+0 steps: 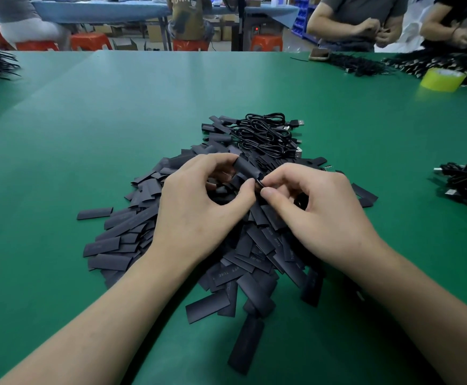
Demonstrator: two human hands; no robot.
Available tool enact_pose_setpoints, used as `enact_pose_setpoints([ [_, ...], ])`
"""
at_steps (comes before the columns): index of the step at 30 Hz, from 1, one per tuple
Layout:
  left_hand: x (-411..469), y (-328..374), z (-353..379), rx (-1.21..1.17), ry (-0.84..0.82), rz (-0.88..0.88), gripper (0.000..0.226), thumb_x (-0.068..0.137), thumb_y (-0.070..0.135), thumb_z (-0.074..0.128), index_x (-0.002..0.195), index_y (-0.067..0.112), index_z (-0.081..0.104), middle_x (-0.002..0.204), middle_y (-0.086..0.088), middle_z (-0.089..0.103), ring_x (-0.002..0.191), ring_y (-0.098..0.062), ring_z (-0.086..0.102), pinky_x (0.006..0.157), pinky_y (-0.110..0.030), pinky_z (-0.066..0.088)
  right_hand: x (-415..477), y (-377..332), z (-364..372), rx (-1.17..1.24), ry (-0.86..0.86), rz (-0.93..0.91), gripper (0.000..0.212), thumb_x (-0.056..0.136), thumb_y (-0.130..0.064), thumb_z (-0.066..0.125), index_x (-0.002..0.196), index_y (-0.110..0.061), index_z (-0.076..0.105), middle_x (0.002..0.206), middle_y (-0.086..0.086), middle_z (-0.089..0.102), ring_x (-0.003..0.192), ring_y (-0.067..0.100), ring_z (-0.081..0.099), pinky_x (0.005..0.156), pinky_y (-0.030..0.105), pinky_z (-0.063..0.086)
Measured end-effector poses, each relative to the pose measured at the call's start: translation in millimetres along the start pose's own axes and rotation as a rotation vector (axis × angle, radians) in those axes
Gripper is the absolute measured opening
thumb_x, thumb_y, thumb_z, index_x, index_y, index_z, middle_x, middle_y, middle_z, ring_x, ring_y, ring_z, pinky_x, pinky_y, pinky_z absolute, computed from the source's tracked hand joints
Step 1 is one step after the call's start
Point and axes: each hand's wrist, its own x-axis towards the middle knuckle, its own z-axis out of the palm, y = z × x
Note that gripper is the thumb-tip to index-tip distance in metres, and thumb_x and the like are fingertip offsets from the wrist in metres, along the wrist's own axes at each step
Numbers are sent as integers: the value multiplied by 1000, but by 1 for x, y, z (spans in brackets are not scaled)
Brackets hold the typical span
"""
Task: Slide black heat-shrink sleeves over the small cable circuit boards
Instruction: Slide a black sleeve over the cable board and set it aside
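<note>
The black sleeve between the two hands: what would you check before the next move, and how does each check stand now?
1. The sleeve is held firmly: ok, the left hand grips it with fingers and thumb.
2. The right hand has its part: ok, it pinches a small dark piece at the sleeve's near end.
3. That piece is a circuit board: cannot tell, the fingers cover most of it.
4. The sleeve's mouth is open and lined up: cannot tell, it is hidden.
5. Spare sleeves are at hand: ok, the pile lies under both hands.
6. More cables are at hand: ok, a cable bundle lies behind the pile.
</note>
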Motion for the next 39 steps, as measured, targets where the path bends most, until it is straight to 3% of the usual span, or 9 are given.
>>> enact_pose_setpoints([
  [3,1,0,-1,30,-4,-19,41,77,48,71,112,26,74,95,14,72,91,-2,69,83,-32,58,-1,1,-1,-125,5,-48,4,95,-24,67,94,-28,69,66,-7,62,63,13,57,56,16,37],
  [12,1,0,-1,75,-37,-57,35,75,48,72,105,31,77,93,18,74,86,3,69,82,-24,57,-1,-2,-3,-304,-4,-104,6,96,-32,59,100,-30,64,66,-9,60,59,8,49,60,34,45],
  [15,0,0,-1,88,-52,-65,38,75,50,70,107,31,78,94,19,75,88,4,70,86,-29,59,-1,-2,-4,-331,-21,-99,4,97,-31,61,100,-30,63,66,-11,59,56,2,45,59,32,40],
  [18,-1,0,-1,134,-65,-39,45,75,52,67,112,30,78,101,16,76,94,2,70,91,-32,58,-2,-2,-2,-362,-46,-89,4,97,-30,60,101,-31,62,66,-12,59,57,7,43,59,32,38],
  [23,-3,2,0,148,-81,-1,46,76,46,68,116,26,78,109,13,77,101,-3,70,96,-34,56,0,1,-1,-205,-79,25,7,100,-33,56,96,-30,62,71,-8,64,67,13,56,67,41,50],
  [28,-5,1,2,66,-98,42,24,81,27,79,105,22,82,111,12,77,106,3,69,99,-31,55,3,3,-1,-65,-109,101,13,99,-30,58,89,-26,64,77,1,70,77,22,65,75,46,53],
  [31,-5,-1,1,28,-83,37,10,81,19,82,91,22,83,104,13,77,100,7,70,95,-29,57,3,3,-2,-60,-100,91,13,98,-30,60,86,-25,65,71,2,68,68,19,60,70,41,52],
  [35,-6,2,1,40,-113,19,5,81,20,80,83,25,82,96,16,78,95,8,70,94,-29,57,2,4,-1,-89,-111,85,16,96,-28,62,80,-25,62,56,-6,49,55,12,42,56,32,36],
  [39,-6,5,1,66,-133,-3,9,78,30,71,79,26,78,93,19,77,94,3,71,91,-33,57,1,3,-1,-134,-122,59,16,96,-29,63,80,-27,60,59,-5,50,58,13,45,59,37,44],
])
